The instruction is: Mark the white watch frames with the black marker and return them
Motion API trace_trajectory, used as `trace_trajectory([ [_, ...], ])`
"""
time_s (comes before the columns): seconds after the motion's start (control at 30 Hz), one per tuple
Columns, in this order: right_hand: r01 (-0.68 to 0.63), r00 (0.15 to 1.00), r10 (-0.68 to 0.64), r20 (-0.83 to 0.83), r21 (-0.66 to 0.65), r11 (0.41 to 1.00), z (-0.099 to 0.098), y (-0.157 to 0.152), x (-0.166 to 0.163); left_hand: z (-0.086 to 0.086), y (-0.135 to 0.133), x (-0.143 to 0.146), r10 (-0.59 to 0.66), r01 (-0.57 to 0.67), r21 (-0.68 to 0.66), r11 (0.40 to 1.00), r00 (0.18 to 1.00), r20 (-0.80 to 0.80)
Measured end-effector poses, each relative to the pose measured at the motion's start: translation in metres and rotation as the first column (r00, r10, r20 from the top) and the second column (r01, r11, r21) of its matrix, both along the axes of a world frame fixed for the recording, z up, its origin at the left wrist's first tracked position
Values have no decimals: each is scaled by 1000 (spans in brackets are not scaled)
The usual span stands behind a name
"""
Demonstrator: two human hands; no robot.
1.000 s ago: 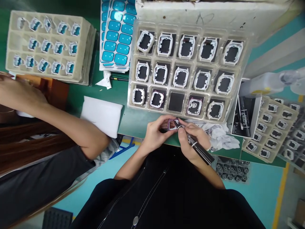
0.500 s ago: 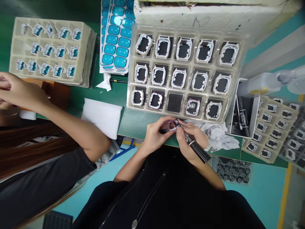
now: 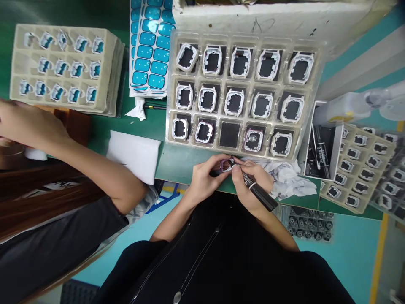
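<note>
My left hand (image 3: 204,177) is closed on a small watch case frame (image 3: 225,165) with a purplish rim, held just over the table's near edge. In my right hand (image 3: 249,181) is a black marker pen (image 3: 261,195), its tip end at the frame's right side. Fingers cover part of the frame, so whether the tip touches it I cannot tell. Beyond my hands lies a clear plastic tray (image 3: 218,147) of white watch case frames on dark pads. One front pocket (image 3: 229,134) shows only its dark pad. A crumpled white cloth (image 3: 289,179) lies beside my right hand.
A co-worker's arm (image 3: 91,164) reaches in at the left, near a stacked tray (image 3: 15,63) of small white parts. Sheets of blue stickers (image 3: 145,52) and a folded white cloth (image 3: 134,154) lie between us. At right stand a box of markers (image 3: 321,152) and another tray (image 3: 363,207).
The view has shifted slightly, so the trays sit a little further left. My hands keep their hold on the frame and the marker, which has changed angle only a little.
</note>
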State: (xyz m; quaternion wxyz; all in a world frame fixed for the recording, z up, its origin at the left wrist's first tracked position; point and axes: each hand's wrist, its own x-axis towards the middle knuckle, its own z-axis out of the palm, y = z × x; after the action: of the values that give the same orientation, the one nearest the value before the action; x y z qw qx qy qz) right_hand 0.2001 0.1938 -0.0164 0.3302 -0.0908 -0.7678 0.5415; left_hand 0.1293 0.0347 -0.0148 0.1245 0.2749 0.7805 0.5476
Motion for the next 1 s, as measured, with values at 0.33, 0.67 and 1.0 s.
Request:
trace_trajectory([
  [0.33, -53, 988, 75, -136, 159, 986, -1, 2, -6, 0, -1, 1, 25, -25, -42, 999, 1000, 13],
  [0.67, -60, 991, 82, -107, 198, 978, 1, 0, -7, 2, -2, 1, 24, -29, -75, 997, 997, -68],
  [1.0, -66, 996, 60, -71, -87, 994, 3, 3, 0, 1, 3, -1, 20, -38, 99, 994, 984, 178],
])
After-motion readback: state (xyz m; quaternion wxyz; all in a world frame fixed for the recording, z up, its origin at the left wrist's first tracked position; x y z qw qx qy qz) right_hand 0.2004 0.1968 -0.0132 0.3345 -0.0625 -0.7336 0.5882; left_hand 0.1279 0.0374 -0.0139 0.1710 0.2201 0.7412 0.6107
